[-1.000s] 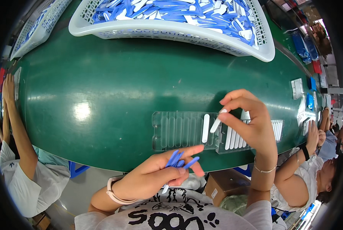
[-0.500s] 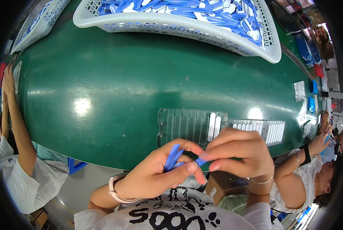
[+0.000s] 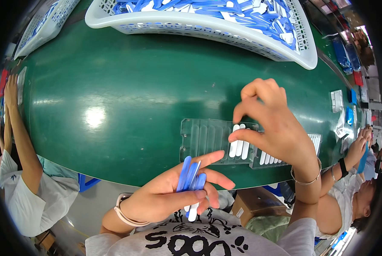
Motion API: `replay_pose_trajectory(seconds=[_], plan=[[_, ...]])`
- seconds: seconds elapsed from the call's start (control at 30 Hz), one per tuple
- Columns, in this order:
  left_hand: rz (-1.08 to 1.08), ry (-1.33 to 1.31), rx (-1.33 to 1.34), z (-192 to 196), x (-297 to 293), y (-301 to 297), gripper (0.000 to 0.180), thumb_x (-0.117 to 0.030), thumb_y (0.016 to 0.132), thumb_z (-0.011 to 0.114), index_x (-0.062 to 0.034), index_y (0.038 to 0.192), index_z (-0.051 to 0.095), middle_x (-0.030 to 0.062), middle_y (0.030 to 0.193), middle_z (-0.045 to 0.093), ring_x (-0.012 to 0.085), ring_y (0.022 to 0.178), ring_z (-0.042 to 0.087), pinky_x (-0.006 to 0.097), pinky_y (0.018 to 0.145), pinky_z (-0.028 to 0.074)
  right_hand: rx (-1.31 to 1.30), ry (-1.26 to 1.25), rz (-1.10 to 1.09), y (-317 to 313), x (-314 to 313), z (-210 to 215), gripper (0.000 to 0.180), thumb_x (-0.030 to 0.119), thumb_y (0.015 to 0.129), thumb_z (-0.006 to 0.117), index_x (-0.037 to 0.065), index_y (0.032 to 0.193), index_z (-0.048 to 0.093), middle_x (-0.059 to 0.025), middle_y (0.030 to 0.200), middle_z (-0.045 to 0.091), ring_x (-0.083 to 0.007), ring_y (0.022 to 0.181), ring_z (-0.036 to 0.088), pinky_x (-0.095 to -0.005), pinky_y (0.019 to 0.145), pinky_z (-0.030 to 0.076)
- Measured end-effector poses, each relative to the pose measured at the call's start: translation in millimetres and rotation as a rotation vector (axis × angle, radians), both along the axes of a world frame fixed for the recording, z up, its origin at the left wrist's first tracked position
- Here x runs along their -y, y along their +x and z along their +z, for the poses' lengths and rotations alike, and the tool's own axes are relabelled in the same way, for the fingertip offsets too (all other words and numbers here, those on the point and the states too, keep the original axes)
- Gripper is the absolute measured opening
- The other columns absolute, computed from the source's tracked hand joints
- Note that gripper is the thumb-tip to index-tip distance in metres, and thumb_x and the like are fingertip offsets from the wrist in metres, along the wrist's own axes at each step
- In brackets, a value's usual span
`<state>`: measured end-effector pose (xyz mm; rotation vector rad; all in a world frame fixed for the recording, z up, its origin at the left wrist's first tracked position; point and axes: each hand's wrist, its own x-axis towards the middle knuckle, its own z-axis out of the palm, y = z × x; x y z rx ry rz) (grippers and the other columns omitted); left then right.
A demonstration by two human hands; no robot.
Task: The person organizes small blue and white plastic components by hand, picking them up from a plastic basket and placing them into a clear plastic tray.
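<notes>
My left hand [image 3: 159,198] is closed round a small bunch of flat, round-ended plastic strips [image 3: 186,176], blue with some white parts; its index finger points out to the right. Over a clear grooved tray [image 3: 195,138], my right hand [image 3: 274,121] has its thumb and index finger apart, with nothing seen between them. Three white strips [image 3: 239,147] lie side by side in the grooves at the tray's right end, close by my right thumb. A second clear tray [image 3: 255,165] with several white strips adjoins it, partly hidden under my right hand and wrist.
A white perforated basket [image 3: 199,19] heaped with blue and white strips stands at the far side of the green table [image 3: 127,102]. Another basket [image 3: 50,25] is at the far left. Co-workers' arms reach in at the left [image 3: 23,132] and right [image 3: 349,160].
My right hand has left the bunch in my left hand and moved up and forward over the tray. Three white strips now show there, where two showed before. My left hand's fingers have spread somewhat.
</notes>
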<state>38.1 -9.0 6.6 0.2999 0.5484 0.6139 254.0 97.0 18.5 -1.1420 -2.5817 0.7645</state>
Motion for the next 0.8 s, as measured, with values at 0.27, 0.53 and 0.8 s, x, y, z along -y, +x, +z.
replay_pose_trajectory(seconds=[0.27, 0.53, 0.8], plan=[[-0.127, -0.132, 0.489, -14, -3, -5, 0.062, 0.0, 0.08, 0.043, 0.0012, 0.141, 0.029, 0.0228, 0.114, 0.055, 0.0115, 0.063, 0.042, 0.021, 0.052, 0.035, -0.379, -0.264, 0.09, -7, 11, 15, 0.034, 0.015, 0.063, 0.081, 0.007, 0.094, 0.07, -0.0081, 0.09, 0.063, -0.0214, 0.08, 0.057, -0.0322, 0.068, 0.044], [-0.145, -0.086, 0.48, -18, -5, -1, 0.028, -0.004, 0.087, 0.043, 0.0056, 0.114, 0.046, 0.0192, 0.106, 0.057, 0.0099, 0.062, 0.042, 0.022, 0.051, 0.035, -0.509, -0.61, 0.171, -25, 24, 12, 0.022, 0.005, 0.07, 0.076, 0.002, 0.09, 0.068, -0.0085, 0.085, 0.064, -0.0214, 0.074, 0.06, -0.0304, 0.066, 0.046], [-0.046, 0.152, -0.125, -5, 0, -8, 0.032, -0.031, 0.102, 0.033, -0.0026, 0.103, 0.048, 0.0067, 0.082, 0.053, 0.006, 0.061, 0.039, 0.019, 0.055, 0.035, -0.418, -0.638, -0.224, -26, 17, 33, 0.007, -0.005, 0.078, 0.065, -0.001, 0.084, 0.064, -0.0076, 0.081, 0.063, -0.0105, 0.069, 0.057, -0.0231, 0.061, 0.043]])
